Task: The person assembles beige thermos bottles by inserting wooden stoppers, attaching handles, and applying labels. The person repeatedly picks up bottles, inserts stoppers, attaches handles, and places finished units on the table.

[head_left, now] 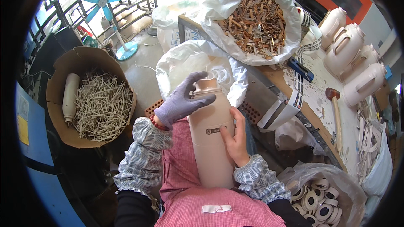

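Observation:
A tall beige thermos jug body leans against my pink checked apron, its neck pointing away from me. My left hand, in a grey-purple glove, curls round the neck and shoulder of the jug. Bare, my right hand holds the jug's right side, its thumb beside a small dark label. Just beyond the neck is a white plastic bag with clear, pale rings inside.
At left, a cardboard box holds thin beige plastic pieces and a bottle-shaped body. The right-hand workbench carries a mallet, a blue tool and several jugs. A bag of rings stands lower right; a sack of brown strips, beyond.

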Demonstrator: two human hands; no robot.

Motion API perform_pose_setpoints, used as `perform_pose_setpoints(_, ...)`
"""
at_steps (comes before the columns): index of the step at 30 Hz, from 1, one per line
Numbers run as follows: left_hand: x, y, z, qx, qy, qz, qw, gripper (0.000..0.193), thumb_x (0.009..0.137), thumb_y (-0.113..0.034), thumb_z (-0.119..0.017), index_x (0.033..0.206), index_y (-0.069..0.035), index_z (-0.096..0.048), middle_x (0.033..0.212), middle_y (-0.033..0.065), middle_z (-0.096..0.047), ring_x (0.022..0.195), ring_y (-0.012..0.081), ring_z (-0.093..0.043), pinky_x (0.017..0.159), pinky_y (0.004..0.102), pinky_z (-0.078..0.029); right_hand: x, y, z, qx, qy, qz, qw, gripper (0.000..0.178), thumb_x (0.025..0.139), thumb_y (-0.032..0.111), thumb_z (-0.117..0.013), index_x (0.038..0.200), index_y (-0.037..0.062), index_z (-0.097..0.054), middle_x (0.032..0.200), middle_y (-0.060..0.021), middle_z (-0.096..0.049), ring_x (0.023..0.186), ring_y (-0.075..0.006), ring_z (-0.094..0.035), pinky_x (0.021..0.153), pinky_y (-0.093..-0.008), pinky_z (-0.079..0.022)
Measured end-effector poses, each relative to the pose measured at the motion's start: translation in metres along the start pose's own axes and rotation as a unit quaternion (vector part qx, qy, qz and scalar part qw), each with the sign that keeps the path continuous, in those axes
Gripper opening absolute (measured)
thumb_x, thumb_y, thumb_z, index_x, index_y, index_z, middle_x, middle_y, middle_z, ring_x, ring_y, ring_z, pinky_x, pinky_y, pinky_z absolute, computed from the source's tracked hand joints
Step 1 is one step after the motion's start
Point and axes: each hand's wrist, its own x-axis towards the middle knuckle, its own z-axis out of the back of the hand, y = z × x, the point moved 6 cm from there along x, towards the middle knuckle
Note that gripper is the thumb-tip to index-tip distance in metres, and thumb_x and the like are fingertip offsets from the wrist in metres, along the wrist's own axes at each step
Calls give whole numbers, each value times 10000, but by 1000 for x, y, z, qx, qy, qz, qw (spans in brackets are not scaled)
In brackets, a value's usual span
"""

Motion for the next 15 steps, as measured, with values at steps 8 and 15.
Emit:
perform_pose_setpoints(8,-51,-67,62,-177,-102,-109,973,524,855,-458,-678,1121,-27,-542,1031,49,-564,949,137,-556,825,281,-456,20,-32,-3,434,136,-235,859,259,959,170,-592,1169,28,-541,889,0,-570,785,-77,-538,699,-221,-447)
perform_pose_setpoints(15,-108,-192,107,447,-154,-253,844,220,801,-118,-715,988,-13,-663,1025,122,-659,1110,287,-568,981,437,-421,26,70,-56,333,97,108,932,347,796,134,-750,1040,50,-518,916,-79,-562,869,-173,-556,784,-299,-446)
